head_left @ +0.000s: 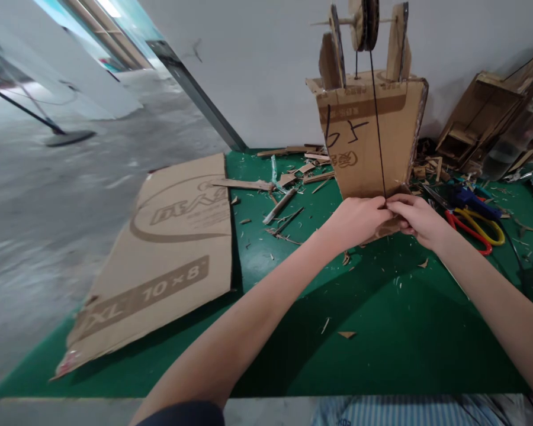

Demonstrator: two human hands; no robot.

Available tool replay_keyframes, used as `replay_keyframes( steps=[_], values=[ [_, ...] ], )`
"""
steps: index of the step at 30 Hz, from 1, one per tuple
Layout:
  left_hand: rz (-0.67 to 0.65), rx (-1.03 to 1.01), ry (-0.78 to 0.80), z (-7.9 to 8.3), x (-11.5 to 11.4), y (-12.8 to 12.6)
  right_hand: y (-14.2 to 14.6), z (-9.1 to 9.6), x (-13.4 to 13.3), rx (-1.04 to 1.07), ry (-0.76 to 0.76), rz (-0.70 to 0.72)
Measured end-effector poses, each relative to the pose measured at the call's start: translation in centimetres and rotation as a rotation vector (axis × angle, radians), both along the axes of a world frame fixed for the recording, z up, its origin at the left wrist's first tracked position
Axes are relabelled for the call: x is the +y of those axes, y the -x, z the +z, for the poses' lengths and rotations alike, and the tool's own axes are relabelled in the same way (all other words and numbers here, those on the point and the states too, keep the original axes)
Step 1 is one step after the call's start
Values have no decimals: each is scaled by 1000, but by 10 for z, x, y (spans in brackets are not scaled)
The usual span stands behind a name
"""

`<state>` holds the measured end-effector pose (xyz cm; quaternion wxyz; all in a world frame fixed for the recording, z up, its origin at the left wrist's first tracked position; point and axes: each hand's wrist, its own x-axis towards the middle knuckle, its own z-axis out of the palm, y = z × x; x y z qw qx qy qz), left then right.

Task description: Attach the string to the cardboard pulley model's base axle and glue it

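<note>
Left hand (359, 221), right hand (420, 221) pinch string (377, 124) — tower (364, 148) edge.

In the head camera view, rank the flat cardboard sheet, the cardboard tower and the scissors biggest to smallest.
1. flat cardboard sheet, largest
2. cardboard tower, top cut off by the frame
3. scissors, smallest

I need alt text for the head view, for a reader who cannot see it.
The left hand and right hand pinch the lower end of a black string that hangs down a cardboard tower. The tower stands on a green mat, with a cardboard sheet at left and scissors at right.
</note>
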<state>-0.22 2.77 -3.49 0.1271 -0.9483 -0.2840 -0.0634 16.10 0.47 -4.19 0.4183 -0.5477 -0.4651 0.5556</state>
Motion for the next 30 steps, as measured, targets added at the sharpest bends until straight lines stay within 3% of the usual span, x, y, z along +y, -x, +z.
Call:
replay_keyframes(
  steps=[13, 17, 23, 30],
  values=[
    [-33, -4, 94, 2, -6, -4, 0, -22, 12, -520, -416, -101],
    [3, -36, 182, 3, -6, -6, 3, -24, 12, -488, -396, -122],
    [70, -34, 284, 10, -4, -6, 6, -32, 13, -271, -338, -175],
    [186, -84, 218, 9, -8, -5, -3, -30, 7, -224, -308, -1]
  ],
)
